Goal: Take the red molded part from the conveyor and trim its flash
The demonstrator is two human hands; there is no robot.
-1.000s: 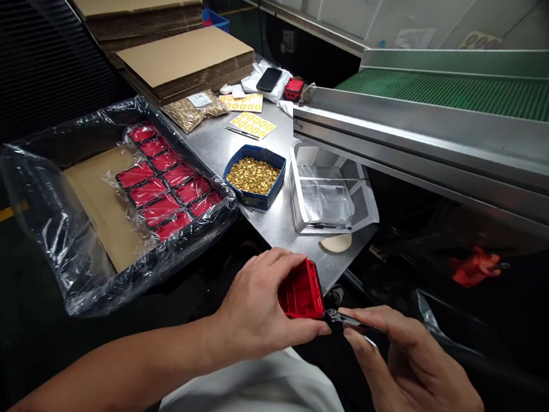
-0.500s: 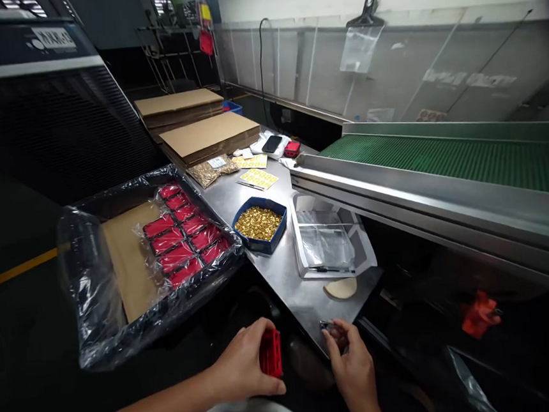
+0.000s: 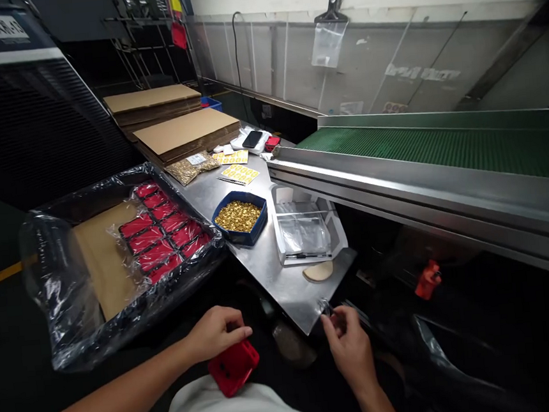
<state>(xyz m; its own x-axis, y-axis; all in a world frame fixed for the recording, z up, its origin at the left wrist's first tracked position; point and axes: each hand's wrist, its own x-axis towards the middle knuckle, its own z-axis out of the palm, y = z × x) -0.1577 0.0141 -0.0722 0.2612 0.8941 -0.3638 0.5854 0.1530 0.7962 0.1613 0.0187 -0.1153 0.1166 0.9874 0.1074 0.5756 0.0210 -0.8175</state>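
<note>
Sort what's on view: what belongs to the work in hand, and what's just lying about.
In hand: red case in left hand; small metal tool in right hand; blue bowl of gold parts; crate of red cases.
Lying about: cardboard sheets; phone; yellow sticker sheets; conveyor belt.

Two hands (image 3: 217,331) (image 3: 350,348), two cardboard stacks (image 3: 153,104) (image 3: 186,133), one blue bowl (image 3: 257,228)

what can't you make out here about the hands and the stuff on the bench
Head view throughout.
small metal piece pinched by right hand: too small, half covered by fingertips; kind unclear.
red part: top edge hidden under left hand, so the grip is unclear.
gold pieces in blue tray: too small to tell their shape.
yellow label sheets: print too small to read.
</note>
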